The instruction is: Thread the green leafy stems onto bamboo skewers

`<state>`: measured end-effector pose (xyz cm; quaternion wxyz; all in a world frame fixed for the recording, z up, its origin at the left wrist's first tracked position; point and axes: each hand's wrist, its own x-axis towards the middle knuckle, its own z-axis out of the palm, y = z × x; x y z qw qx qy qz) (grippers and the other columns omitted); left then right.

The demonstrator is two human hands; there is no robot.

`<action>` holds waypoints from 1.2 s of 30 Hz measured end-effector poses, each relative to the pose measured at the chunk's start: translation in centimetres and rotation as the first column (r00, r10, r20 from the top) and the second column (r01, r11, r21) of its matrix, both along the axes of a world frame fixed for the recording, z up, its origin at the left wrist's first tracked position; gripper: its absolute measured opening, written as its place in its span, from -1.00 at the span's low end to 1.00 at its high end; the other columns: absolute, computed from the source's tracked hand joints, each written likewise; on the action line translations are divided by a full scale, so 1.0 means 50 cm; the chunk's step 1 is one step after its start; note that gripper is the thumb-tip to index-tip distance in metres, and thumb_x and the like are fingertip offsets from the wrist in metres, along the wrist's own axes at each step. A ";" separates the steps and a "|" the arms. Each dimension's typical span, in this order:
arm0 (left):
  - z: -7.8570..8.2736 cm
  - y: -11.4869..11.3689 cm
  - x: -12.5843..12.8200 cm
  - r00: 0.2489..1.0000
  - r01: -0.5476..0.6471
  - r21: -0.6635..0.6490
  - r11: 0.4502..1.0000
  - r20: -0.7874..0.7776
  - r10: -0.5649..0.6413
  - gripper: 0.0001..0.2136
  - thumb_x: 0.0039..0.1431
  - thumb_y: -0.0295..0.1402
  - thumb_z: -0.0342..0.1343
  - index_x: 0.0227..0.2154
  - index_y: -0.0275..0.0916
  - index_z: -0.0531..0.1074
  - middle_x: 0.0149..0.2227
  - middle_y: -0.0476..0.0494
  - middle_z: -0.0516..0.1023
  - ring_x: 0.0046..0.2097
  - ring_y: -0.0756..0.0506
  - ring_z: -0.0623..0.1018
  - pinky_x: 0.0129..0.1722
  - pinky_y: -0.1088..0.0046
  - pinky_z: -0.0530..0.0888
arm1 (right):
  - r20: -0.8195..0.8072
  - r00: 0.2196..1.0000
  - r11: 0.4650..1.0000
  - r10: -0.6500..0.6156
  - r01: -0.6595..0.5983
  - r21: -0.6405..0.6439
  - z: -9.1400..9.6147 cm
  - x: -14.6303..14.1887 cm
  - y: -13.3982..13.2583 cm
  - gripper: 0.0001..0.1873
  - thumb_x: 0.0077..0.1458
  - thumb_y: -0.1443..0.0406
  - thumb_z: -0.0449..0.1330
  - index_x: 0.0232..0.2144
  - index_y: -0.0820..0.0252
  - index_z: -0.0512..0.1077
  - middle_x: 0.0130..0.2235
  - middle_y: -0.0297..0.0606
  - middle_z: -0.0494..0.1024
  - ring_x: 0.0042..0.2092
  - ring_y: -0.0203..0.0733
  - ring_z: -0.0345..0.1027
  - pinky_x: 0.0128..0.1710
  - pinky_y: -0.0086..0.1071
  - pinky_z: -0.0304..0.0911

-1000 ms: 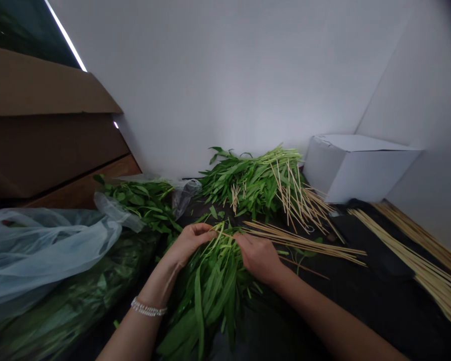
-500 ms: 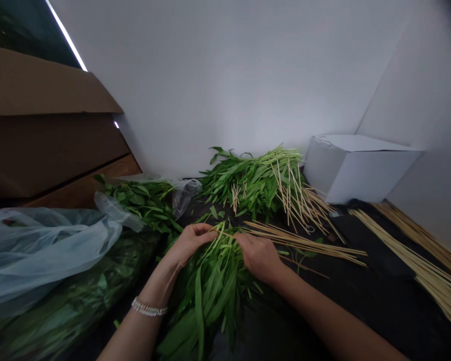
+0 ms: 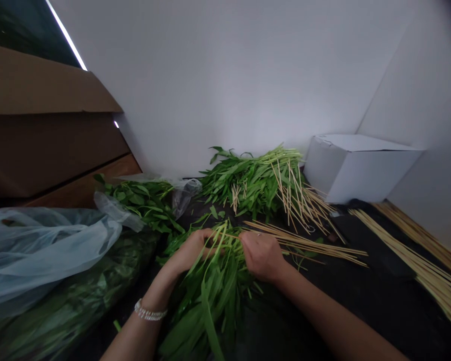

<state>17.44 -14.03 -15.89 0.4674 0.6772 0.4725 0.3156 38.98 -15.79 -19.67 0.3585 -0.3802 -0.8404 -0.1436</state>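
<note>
Leaf tips [image 3: 206,346] (bottom edge) cut off

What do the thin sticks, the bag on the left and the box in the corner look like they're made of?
Sticks: probably bamboo or wood, pale tan, matte, straight and thin.
Bag: thin plastic film, translucent, crinkled, with soft sheen.
Box: likely white cardboard, matte, with folded flat panels.

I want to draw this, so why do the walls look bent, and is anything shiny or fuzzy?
Head view: the wide lens bows the cardboard box and wall edges; a bright light strip glares top left; the plastic bag shines softly; the greens under both hands look dark and slightly soft; corners darken.
</note>
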 end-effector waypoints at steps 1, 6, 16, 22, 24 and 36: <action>0.002 0.000 -0.002 1.000 0.009 0.032 0.999 -0.020 -0.008 -0.81 -0.25 -0.29 0.37 -0.54 -0.27 0.59 -0.45 -0.11 0.55 -0.35 -0.15 0.50 -0.34 0.45 0.42 | -0.001 1.000 1.000 -0.003 0.003 0.001 -0.002 0.000 0.001 -0.73 0.22 0.39 -0.10 -0.38 0.22 0.38 -0.49 -0.31 0.39 -0.46 -0.26 0.21 -0.42 -0.34 -0.02; -0.003 0.017 -0.021 0.998 -0.052 0.058 0.997 -0.041 0.055 -0.75 -0.04 -0.18 0.25 -0.41 -0.29 0.60 -0.44 -0.10 0.58 -0.39 -0.08 0.48 -0.36 0.48 0.41 | -0.008 1.000 1.000 0.003 -0.003 0.007 -0.006 0.000 0.004 -0.72 0.23 0.39 -0.11 -0.38 0.22 0.38 -0.49 -0.31 0.40 -0.45 -0.25 0.23 -0.42 -0.34 -0.01; -0.002 0.028 -0.032 0.887 -0.284 -0.193 0.939 0.319 0.333 -0.55 -0.17 -0.15 0.38 -0.20 -0.28 0.56 -0.31 -0.16 0.66 -0.35 -0.08 0.58 -0.25 0.42 0.48 | 0.046 0.995 0.995 -0.084 0.086 -0.045 -0.023 -0.005 0.014 -0.76 0.22 0.42 -0.05 -0.22 0.22 0.41 -0.43 -0.30 0.49 -0.45 -0.27 0.32 -0.43 -0.37 0.02; 0.000 0.018 -0.016 0.881 -0.281 -0.241 0.929 0.320 0.349 -0.62 -0.21 -0.21 0.41 -0.29 -0.30 0.59 -0.38 -0.14 0.66 -0.43 -0.02 0.56 -0.34 0.49 0.47 | 0.066 0.995 0.991 -0.081 0.087 -0.104 -0.025 -0.006 0.013 -0.76 0.21 0.42 -0.04 -0.19 0.21 0.40 -0.40 -0.30 0.51 -0.43 -0.27 0.34 -0.43 -0.39 0.04; 0.001 0.017 -0.011 0.887 -0.278 -0.232 0.932 0.311 0.342 -0.61 -0.22 -0.19 0.41 -0.31 -0.31 0.60 -0.39 -0.15 0.66 -0.43 -0.02 0.55 -0.35 0.49 0.47 | 0.073 0.994 0.988 -0.086 0.095 -0.123 -0.025 -0.006 0.013 -0.76 0.21 0.42 -0.03 -0.17 0.21 0.40 -0.38 -0.29 0.51 -0.42 -0.28 0.35 -0.43 -0.40 0.04; 0.000 0.018 -0.009 0.893 -0.348 -0.132 0.928 0.255 0.371 -0.62 -0.23 -0.16 0.40 -0.34 -0.30 0.62 -0.37 -0.19 0.66 -0.40 -0.06 0.56 -0.31 0.45 0.46 | 0.131 0.983 0.953 -0.131 0.161 -0.257 -0.012 -0.009 0.008 -0.73 0.25 0.40 -0.06 -0.17 0.19 0.43 -0.36 -0.29 0.54 -0.39 -0.26 0.38 -0.44 -0.38 0.01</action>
